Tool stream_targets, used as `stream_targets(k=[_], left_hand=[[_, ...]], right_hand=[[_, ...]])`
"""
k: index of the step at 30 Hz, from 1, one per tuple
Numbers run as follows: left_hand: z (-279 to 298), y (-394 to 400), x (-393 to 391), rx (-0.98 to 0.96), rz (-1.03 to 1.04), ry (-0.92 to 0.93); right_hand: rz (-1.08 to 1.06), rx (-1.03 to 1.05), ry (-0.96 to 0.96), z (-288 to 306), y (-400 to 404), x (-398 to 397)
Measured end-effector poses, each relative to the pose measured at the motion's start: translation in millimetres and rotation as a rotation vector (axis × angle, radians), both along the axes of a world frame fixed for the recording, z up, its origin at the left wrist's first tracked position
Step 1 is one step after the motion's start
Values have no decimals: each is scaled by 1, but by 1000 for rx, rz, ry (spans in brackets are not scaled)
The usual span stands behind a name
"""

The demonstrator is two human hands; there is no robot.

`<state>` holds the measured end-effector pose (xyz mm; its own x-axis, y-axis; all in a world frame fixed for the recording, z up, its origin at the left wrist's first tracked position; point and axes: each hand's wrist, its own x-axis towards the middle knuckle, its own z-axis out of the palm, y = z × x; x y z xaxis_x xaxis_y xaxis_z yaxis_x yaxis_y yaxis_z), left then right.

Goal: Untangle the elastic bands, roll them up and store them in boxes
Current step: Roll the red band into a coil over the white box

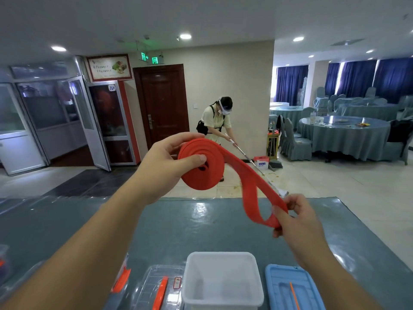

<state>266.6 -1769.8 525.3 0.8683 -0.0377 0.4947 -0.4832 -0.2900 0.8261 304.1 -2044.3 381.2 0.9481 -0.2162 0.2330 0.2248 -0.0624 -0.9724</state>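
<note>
A: What sits closest, right under the view?

B: A white plastic box [222,280], squarish with rounded corners, open and smooth-walled, on the grey-blue glossy table cover [169,224]. Just to its right lies a blue lid [292,289] with raised ribs and a thin orange line across it. To its left is a clear lidded box [154,287] with orange clips.

A: And the hands?

B: Both are raised above the table, forearms reaching forward. The left hand [165,166] is up high, fingers curled behind a coil and the thumb pressed flat on its front face, so it grips the roll. The right hand [297,222] is lower and further right, fingers folded round the loose end, pinching it.

A: What is it holding, exactly?

B: A red elastic band [202,168], flat, wide and matt, rubbery in look. Most of it is wound into a thick disc with a small dark hollow at its middle. From the top of the disc a tail runs down to the right, doubles into a loop and ends in the right hand's grip.

A: Where is the band relative to the box?

B: Well above it, in the air, touching only the hands.

A: Beyond that?

B: A person [215,121] in a pale top bends over a long-handled mop on the tiled floor. Round tables [344,139] draped in grey-blue cloth stand to the right.
</note>
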Motion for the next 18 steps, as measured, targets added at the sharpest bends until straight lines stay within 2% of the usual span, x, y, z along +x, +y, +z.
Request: stream_targets(k=[8,11,15,18], left_hand=[[-1,3,0,-1,6,24],[-1,1,-2,-8,-11,25],[1,-5,-7,45,-70,21],[1,-12,-11,151,-136,59]], right_hand=[[123,-137,47,-2,1,-3],[246,-130,54,-1,-1,-6],[290,-11,-98,21,2,-9],[304,-32,-270,60,9,-16]])
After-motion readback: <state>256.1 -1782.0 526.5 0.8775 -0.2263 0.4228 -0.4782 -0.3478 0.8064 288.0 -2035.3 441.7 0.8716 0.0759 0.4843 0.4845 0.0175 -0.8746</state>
